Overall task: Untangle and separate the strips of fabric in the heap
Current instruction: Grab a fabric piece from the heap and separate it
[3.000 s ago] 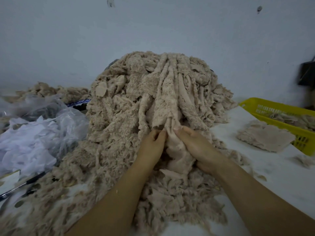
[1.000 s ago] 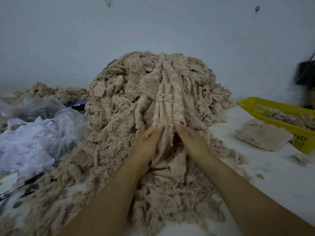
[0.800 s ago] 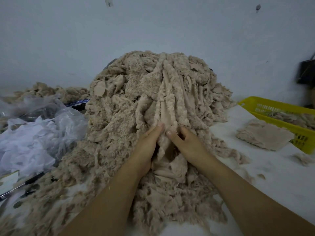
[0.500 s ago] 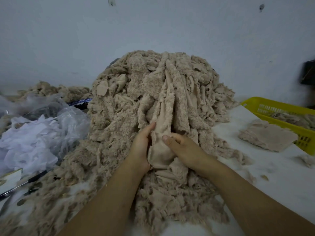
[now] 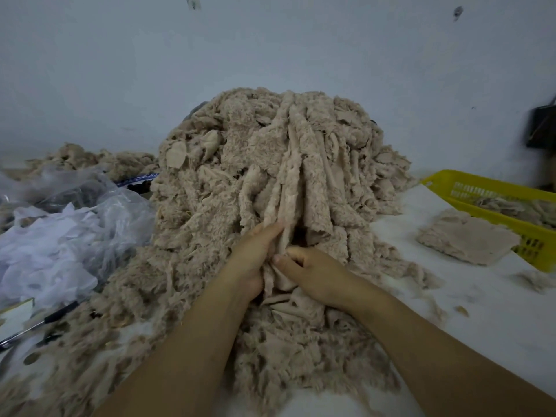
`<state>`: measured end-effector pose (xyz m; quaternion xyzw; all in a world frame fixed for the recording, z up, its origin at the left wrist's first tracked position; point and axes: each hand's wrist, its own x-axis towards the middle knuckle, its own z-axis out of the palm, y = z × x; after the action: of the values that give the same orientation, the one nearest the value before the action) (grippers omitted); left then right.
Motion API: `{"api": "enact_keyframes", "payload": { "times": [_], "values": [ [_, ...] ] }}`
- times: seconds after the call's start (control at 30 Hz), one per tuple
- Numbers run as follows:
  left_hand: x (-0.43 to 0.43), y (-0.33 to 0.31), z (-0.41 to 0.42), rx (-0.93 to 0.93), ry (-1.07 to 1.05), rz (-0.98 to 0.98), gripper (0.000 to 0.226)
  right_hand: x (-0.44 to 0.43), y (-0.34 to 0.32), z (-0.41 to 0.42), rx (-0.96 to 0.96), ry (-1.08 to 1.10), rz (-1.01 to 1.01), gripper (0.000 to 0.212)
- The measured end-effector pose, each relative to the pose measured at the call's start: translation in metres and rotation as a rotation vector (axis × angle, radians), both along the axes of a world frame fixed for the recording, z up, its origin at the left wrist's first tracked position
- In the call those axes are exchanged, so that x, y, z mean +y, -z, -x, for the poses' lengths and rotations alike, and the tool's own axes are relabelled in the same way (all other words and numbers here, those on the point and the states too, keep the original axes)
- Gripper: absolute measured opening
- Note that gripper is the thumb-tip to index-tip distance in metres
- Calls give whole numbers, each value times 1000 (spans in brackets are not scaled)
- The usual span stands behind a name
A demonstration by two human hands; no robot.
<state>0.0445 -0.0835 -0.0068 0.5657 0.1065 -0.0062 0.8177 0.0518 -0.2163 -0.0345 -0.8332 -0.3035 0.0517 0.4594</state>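
— Heaps on the desk (image 5: 496,320), how many?
— One big heap (image 5: 240,182) of beige fleecy fabric strips in the middle, up against the wall. One smaller pile (image 5: 87,158) sits far left behind it. One yellow basket (image 5: 481,179) at the right has more scraps inside. One flat stack (image 5: 463,239) of pieces lies just beside it, and one pen (image 5: 45,320) lies at the left edge. Crumpled plastic bags (image 5: 66,236) lie left of the heap; I can't count them.
— What can't you make out?
— The basket runs off the right edge. A dark object (image 5: 541,127) above it is blurred. The strips are too tangled to number, and the heap's front spills under both forearms.
— And each grip?
— Both hands meet on the heap's front slope, at one strip (image 5: 284,212) hanging down from the top. The left hand (image 5: 255,260) has its fingers nearly straight, pressed along the strip's left side; its thumb is hidden. The right hand (image 5: 319,272) has a narrow grip: thumb and curled fingers pinch the strip low down.
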Motion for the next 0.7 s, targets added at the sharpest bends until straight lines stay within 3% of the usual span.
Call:
{"api": "enact_keyframes", "payload": {
  "times": [0.1, 0.23, 0.53, 0.6, 0.7],
  "values": [
    [3, -2, 0, 68, -33, 57, 26, 5, -3, 3, -53, -50, 88, 44],
    [3, -5, 3, 104, -29, 193, 23, 5, -12, 7, -29, -118, 141, 43],
    [12, -7, -3, 2, 8, 590, 29, 2, -7, 12, 86, -203, 151, 45],
    [10, -9, -5, -64, -50, 418, 26, 4, -3, 12, 130, -142, 86, 45],
    [6, -6, 0, -177, -222, -274, 27, 4, -3, 3, 233, 41, -197, 54]
  ]
}}
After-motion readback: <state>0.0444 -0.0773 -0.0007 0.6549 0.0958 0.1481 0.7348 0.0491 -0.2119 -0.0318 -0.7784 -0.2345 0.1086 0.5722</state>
